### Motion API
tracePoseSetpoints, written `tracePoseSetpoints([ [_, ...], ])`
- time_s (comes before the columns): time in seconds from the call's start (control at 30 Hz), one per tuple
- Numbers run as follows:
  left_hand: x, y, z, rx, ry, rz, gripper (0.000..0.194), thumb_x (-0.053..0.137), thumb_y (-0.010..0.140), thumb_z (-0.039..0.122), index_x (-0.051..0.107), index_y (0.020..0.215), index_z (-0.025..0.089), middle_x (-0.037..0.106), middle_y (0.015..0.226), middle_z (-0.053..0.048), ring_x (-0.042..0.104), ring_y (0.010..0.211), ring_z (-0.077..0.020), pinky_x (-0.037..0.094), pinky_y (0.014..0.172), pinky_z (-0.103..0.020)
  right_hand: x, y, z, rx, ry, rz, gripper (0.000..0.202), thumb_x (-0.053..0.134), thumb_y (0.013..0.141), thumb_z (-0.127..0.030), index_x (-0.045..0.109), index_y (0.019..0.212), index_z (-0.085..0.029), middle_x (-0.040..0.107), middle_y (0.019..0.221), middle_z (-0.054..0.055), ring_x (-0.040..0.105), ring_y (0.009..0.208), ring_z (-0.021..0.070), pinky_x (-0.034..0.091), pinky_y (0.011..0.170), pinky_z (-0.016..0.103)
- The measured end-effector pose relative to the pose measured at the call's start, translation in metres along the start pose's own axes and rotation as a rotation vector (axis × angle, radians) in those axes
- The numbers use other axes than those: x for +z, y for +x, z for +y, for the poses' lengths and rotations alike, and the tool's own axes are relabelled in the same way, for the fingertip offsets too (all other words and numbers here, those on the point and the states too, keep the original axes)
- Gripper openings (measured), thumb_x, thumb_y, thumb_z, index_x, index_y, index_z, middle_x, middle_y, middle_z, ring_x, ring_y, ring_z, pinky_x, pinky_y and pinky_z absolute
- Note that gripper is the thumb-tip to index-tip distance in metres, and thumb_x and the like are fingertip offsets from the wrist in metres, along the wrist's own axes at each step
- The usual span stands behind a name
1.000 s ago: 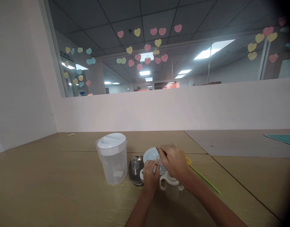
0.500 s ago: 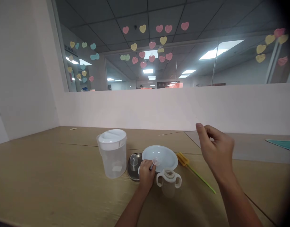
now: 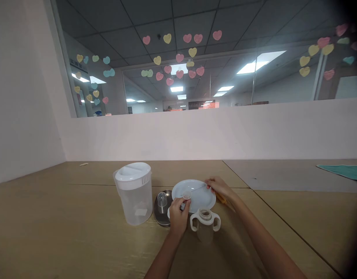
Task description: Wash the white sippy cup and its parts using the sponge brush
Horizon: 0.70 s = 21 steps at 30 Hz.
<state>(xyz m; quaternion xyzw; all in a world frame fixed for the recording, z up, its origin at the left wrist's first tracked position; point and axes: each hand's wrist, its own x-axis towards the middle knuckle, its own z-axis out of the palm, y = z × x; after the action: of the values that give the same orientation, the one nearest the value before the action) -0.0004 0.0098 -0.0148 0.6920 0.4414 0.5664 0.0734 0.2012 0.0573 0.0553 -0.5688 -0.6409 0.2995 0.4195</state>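
Note:
Over the near left rim of a white bowl (image 3: 200,199), my left hand (image 3: 178,217) is closed on a small clear round piece (image 3: 187,195) that looks like a bottle nipple. Above the bowl's far right rim, my right hand (image 3: 220,187) pinches a thin pale stick (image 3: 199,188), which points toward the clear piece; its kind is too fine to make out. An open baby bottle (image 3: 205,228) with two white handles stands upright in front of the bowl. Left of my left hand, a clear domed cap (image 3: 162,202) sits on a metal tray (image 3: 158,220).
A lidded plastic pitcher (image 3: 137,201) stands left of the tray. My right arm partly covers a yellow sponge bottle brush (image 3: 221,198). Teal cloth (image 3: 344,171) lies at the far right of the table (image 3: 64,232). Behind runs a low wall (image 3: 166,139) under a window.
My right hand has moved left and down from the raised position to the bowl, where it pinches the thin stick. My left hand stays by the bowl with the clear piece. The view has shifted slightly.

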Motion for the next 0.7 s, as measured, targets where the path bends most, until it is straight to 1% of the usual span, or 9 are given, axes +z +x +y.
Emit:
tracePoseSetpoints([
  [0.03,0.0,0.0,0.0,-0.01,-0.021,0.004,0.021,0.052,0.084,0.033,0.068,0.086,0.018,0.068,0.082,-0.004,0.06,0.077,-0.0162,0.045,0.07,-0.026,0.002,-0.004,-0.006,-0.018,0.005,-0.052,0.024,0.051,0.074,-0.031,0.066,0.08,-0.012,0.062,0.065,0.002,0.049,0.049,0.0098,0.037,0.049,0.021],
  [0.1,0.0,0.0,0.0,-0.013,-0.04,0.002,0.022,0.051,0.085,0.032,0.068,0.087,0.018,0.067,0.082,-0.004,0.06,0.076,-0.0158,0.045,0.069,-0.026,0.008,-0.012,-0.021,-0.12,0.001,-0.282,0.03,0.058,0.071,-0.03,0.067,0.095,-0.014,0.065,0.073,0.002,0.054,0.059,0.0119,0.04,0.054,0.022],
  [0.17,-0.002,0.001,0.002,0.011,-0.025,-0.009,0.022,0.05,0.086,0.031,0.067,0.087,0.018,0.067,0.081,-0.004,0.059,0.076,-0.0157,0.044,0.069,-0.026,0.019,-0.02,-0.035,-0.293,-0.022,-0.488,0.027,0.064,0.068,-0.032,0.07,0.09,-0.017,0.067,0.079,0.002,0.058,0.07,0.0146,0.043,0.062,0.023],
  [0.2,-0.003,0.001,0.003,0.029,-0.006,-0.011,0.022,0.049,0.086,0.03,0.067,0.087,0.018,0.066,0.081,-0.004,0.059,0.076,-0.0158,0.043,0.069,-0.027,0.026,-0.022,-0.04,-0.388,-0.033,-0.54,0.025,0.065,0.068,-0.033,0.07,0.087,-0.018,0.068,0.083,0.002,0.058,0.076,0.0157,0.044,0.068,0.024],
  [0.3,-0.01,0.003,0.007,0.111,0.122,-0.005,0.022,0.046,0.087,0.027,0.067,0.086,0.019,0.066,0.08,-0.003,0.058,0.077,-0.0172,0.041,0.072,-0.029,0.043,-0.025,-0.047,-0.501,0.014,-0.463,0.022,0.064,0.07,-0.037,0.071,0.08,-0.018,0.068,0.085,0.002,0.058,0.083,0.0177,0.043,0.071,0.025],
  [0.43,-0.023,0.009,0.009,0.195,0.297,0.007,0.021,0.045,0.087,0.022,0.066,0.092,0.023,0.069,0.087,-0.002,0.058,0.086,-0.0193,0.036,0.083,-0.035,0.043,-0.021,-0.045,-0.42,0.133,-0.369,0.031,0.06,0.072,-0.043,0.07,0.081,-0.016,0.067,0.082,0.003,0.057,0.08,0.0183,0.043,0.073,0.027],
  [0.5,-0.028,0.011,0.006,0.157,0.32,0.029,0.023,0.045,0.084,0.017,0.065,0.094,0.024,0.069,0.09,-0.002,0.057,0.087,-0.0197,0.036,0.083,-0.035,0.035,-0.019,-0.045,-0.392,0.137,-0.324,0.034,0.058,0.074,-0.046,0.069,0.079,-0.015,0.065,0.077,0.002,0.055,0.076,0.0171,0.041,0.072,0.028],
  [0.57,-0.031,0.013,0.002,0.078,0.33,0.056,0.026,0.044,0.078,0.009,0.065,0.087,0.022,0.069,0.087,-0.002,0.057,0.086,-0.02,0.036,0.079,-0.033,0.025,-0.019,-0.044,-0.404,0.099,-0.304,0.034,0.054,0.076,-0.046,0.066,0.075,-0.015,0.062,0.071,0.0,0.052,0.07,0.0149,0.039,0.068,0.026],
  [0.7,-0.032,0.014,-0.004,-0.055,0.37,0.05,0.024,0.042,0.067,0.001,0.057,0.069,0.02,0.064,0.074,-0.001,0.055,0.078,-0.0194,0.036,0.072,-0.03,0.014,-0.015,-0.039,-0.479,-0.126,-0.235,0.029,0.047,0.078,-0.034,0.058,0.059,-0.015,0.051,0.06,-0.003,0.042,0.06,0.0109,0.031,0.057,0.023],
])
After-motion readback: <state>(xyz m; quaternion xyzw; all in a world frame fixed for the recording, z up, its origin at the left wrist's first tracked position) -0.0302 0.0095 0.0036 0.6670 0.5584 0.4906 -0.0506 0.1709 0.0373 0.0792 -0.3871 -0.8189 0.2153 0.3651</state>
